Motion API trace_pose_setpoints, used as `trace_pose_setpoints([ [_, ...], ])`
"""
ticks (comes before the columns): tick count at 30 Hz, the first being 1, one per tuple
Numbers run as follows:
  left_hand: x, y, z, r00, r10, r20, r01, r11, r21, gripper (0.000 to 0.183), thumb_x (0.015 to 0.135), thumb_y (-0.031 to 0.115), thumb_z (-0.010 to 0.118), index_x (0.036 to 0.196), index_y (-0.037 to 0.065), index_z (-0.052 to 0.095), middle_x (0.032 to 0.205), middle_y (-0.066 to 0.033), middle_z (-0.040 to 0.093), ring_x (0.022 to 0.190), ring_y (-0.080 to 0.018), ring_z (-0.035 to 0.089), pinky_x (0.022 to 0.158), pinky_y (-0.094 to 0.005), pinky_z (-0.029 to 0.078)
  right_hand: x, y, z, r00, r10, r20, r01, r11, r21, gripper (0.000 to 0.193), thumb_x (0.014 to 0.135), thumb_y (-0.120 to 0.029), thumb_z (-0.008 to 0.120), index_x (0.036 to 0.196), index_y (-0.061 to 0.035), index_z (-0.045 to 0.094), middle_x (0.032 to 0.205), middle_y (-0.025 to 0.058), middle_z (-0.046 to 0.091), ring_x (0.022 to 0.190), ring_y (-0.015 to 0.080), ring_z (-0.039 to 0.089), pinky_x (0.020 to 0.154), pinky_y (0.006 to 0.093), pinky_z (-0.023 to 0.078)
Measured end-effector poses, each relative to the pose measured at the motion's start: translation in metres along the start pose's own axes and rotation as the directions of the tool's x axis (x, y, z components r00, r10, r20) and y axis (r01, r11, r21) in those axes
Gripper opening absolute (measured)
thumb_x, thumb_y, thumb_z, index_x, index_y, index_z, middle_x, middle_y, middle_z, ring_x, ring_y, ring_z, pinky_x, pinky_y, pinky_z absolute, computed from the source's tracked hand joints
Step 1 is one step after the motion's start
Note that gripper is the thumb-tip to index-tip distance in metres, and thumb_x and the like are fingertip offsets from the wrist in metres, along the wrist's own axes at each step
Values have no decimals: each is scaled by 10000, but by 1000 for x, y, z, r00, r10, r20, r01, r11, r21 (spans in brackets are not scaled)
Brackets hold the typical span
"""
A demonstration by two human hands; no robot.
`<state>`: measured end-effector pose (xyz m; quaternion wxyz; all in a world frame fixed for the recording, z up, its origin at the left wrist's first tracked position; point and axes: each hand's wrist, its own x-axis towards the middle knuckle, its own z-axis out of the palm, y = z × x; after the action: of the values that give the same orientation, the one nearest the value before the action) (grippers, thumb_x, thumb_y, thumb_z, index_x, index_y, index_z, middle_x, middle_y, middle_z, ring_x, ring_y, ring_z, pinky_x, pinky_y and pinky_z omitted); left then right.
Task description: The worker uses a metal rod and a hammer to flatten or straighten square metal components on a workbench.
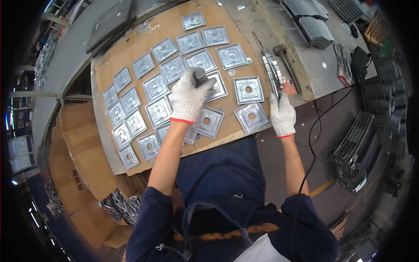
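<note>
Head view: we've got both gloved hands on a board full of square metal plates.

Our left hand [188, 95] is closed around a dark tool handle [200, 77], pressed down on a plate [214, 85] near the middle of the cardboard sheet [126, 52]. Our right hand [282, 114] sits at the board's right edge, fingers curled on the near end of a long metal tool [271, 72] lying on the bench; can't tell how tight the grip is. Plates with square centre holes [248, 90] lie just beside it, in rows, some overlapping at lower left. A hammer [284, 56] lies just past the long tool. A black cable [312, 135] runs off to the right.
</note>
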<state>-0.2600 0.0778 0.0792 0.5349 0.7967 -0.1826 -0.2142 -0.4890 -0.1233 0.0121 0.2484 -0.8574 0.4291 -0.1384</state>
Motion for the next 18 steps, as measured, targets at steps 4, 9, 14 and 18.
trace_pose_setpoints([
  [4,2,2,0,992,122,-25,-115,972,204,328,943,196,858,1164,-6,725,918,-105,798,826,-145,757,772,-306,606,0,-5,-1,1000,-18,-12,18,999,-33,482,1101,-511,557,1283,-77,662,898,291,752,860,523,730,758,618,559],
  [9,13,-2,-12,990,81,118,-111,953,280,356,928,278,870,1156,31,752,959,-94,800,833,-142,745,775,-321,600,2,-5,-5,999,37,36,-36,999,-25,520,1098,-532,549,1312,-71,666,970,309,757,945,530,725,829,615,553],
  [14,14,16,-17,955,58,291,-203,843,498,424,953,412,829,1220,93,748,1023,-151,805,941,-313,782,862,-402,604,6,0,-4,997,30,69,-32,999,32,560,1095,-553,547,1309,-51,676,1058,310,761,1013,531,717,873,601,549],
  [18,9,5,-11,978,81,193,-164,871,464,448,962,457,805,1229,103,743,1055,-177,797,985,-365,773,864,-430,601,12,6,-7,997,-11,79,1,991,132,579,1096,-553,551,1286,-22,686,1119,296,758,1077,514,705,912,561,540],
])
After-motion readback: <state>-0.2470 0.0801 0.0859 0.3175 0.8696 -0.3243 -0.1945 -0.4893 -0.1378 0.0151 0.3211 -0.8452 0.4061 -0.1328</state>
